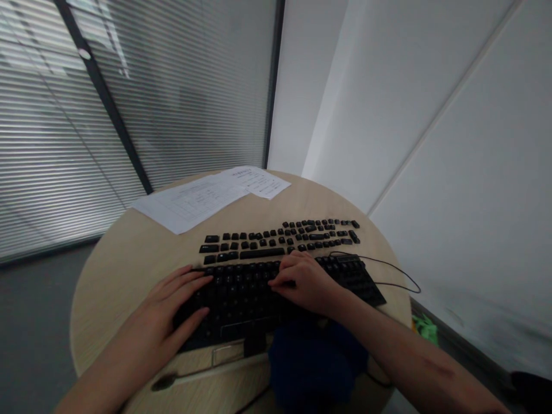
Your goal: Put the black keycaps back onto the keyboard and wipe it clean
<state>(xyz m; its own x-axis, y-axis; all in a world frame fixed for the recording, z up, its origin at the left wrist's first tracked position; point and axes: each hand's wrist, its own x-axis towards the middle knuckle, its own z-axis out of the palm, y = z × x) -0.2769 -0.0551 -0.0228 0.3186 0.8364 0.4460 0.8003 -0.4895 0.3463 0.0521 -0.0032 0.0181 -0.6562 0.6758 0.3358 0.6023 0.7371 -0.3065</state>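
A: Where's the keyboard (241,299) vs the fingers?
B: Directly under the right hand (308,282), long axis left-right. Thumb and index pinched shut; can't tell if anything's between them.
A: Left hand (164,316)?
B: Fingers spread open, on the left end. Right is nearer mid-board.
A: Edges?
B: Loose keycaps (262,252) in rows just beyond the far edge, blue cloth (310,362) on the near side, cable (419,287) off right. Bare tabletop (103,287) left.

Table (107,276): keyboard (245,293) near edge | loose keycaps (262,253) just behind it | papers (190,201) behind keycaps, leftward
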